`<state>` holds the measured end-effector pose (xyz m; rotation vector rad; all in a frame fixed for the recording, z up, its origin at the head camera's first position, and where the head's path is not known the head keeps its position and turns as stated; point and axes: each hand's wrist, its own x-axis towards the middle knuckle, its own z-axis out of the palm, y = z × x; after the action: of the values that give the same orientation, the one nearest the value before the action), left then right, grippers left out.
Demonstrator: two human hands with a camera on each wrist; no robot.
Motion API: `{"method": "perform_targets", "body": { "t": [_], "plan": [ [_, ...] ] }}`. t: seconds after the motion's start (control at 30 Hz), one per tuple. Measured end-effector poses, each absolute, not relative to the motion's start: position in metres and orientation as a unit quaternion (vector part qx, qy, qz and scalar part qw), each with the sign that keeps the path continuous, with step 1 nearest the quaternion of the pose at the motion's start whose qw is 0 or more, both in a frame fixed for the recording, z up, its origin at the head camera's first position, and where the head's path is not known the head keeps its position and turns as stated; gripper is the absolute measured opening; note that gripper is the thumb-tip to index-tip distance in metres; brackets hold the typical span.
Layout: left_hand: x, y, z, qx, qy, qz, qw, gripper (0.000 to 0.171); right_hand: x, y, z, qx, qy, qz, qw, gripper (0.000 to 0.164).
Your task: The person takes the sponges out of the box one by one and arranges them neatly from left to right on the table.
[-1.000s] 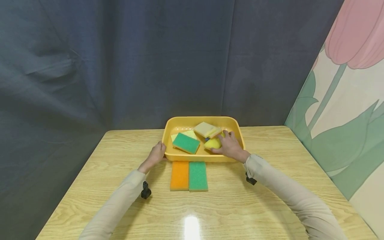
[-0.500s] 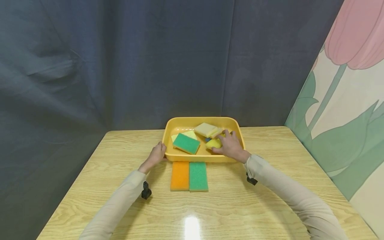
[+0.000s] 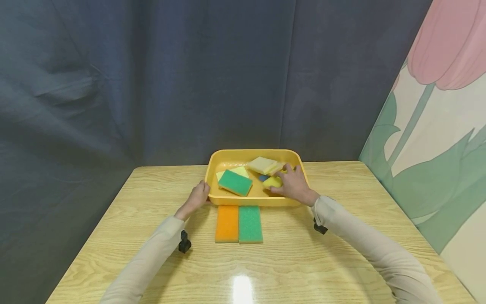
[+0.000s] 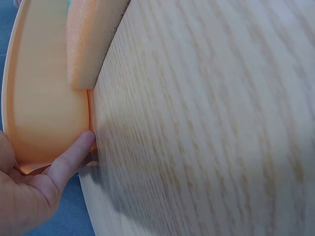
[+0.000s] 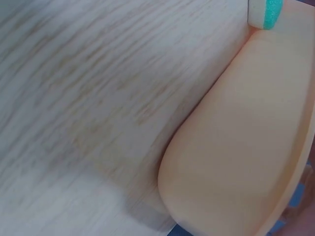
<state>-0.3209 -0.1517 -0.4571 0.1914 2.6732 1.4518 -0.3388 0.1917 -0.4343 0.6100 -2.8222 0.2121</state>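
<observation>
A yellow plastic bin [image 3: 262,201] stands at the table's back edge with several sponges inside. My left hand [image 3: 198,194] grips its front left corner; in the left wrist view a finger [image 4: 74,157] lies along the bottom edge. Reaching over the front right rim, my right hand [image 3: 294,183] holds a bright yellow sponge [image 3: 271,182], its fingers curled over it and hiding much of it. Left of that in the bin, a green-topped sponge [image 3: 235,182] lies on a pale yellow one [image 3: 240,170]. Cream sponges [image 3: 262,165] lean behind, beside a blue piece [image 3: 263,178].
Flat on the table before the bin lie an orange sponge [image 3: 227,223] and a green sponge [image 3: 250,224], side by side. A dark curtain [image 3: 212,84] hangs behind the wooden table [image 3: 243,261]. A tulip-painted wall [image 3: 436,139] borders the right side.
My right hand has shifted slightly right with the bright yellow sponge, and more of the blue piece shows. The left hand stays on the bin's corner.
</observation>
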Motion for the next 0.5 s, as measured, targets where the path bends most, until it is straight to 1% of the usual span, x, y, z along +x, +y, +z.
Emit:
{"method": "perform_targets", "body": {
  "t": [0.27, 0.5],
  "plan": [
    [-0.3211, -0.1517, -0.4581, 0.063, 0.879, 0.472, 0.036, 0.04, -0.3345, 0.1948, -0.4293, 0.184, -0.974, 0.073, 0.112, 0.057],
    [-0.3207, -0.1518, -0.4569, 0.065, 0.877, 0.474, 0.042, 0.04, -0.3319, 0.196, -0.4271, 0.187, -0.97, 0.081, 0.129, 0.057]
  ]
}}
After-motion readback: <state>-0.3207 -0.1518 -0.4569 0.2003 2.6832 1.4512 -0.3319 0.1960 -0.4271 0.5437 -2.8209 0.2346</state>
